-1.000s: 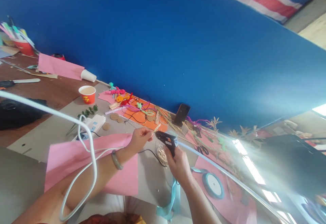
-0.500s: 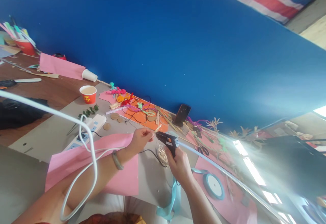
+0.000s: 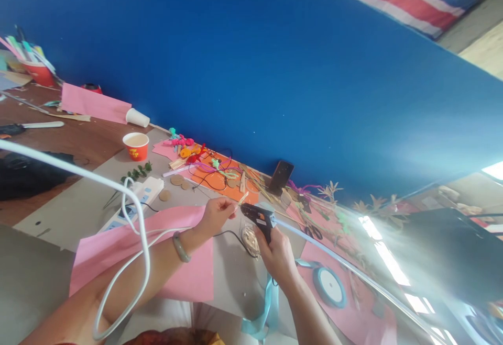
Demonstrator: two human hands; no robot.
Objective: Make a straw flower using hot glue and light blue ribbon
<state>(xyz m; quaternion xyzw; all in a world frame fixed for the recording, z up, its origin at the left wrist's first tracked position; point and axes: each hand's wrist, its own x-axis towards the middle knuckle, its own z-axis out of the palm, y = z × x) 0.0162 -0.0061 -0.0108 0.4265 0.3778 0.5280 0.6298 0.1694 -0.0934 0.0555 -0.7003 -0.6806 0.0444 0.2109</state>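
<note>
Wrapped round the handle of a black glue gun (image 3: 257, 214) is my right hand (image 3: 277, 253); a long clear glue stick (image 3: 326, 251) seems to run out of its back. The nozzle points left, close to the fingertips of my left hand (image 3: 217, 216). Those fingers pinch a thin pale strip (image 3: 243, 198), whose material I cannot make out. Whether the nozzle touches the strip is unclear. Below the gun lies a coil of pale cord (image 3: 250, 240). Pink paper (image 3: 192, 271) lies under my left forearm.
A white cable (image 3: 146, 251) loops over my left arm near a power strip (image 3: 133, 203). A red paper cup (image 3: 136, 146) stands at left. Phone (image 3: 281, 177), scissors (image 3: 313, 230) and ribbon roll (image 3: 330, 287) lie right. Orange paper (image 3: 208, 177) bears craft bits by the blue wall (image 3: 251, 73).
Almost nothing differs. Both hands, the glue gun and the pale strip hold their places; the camera view has shifted very slightly.
</note>
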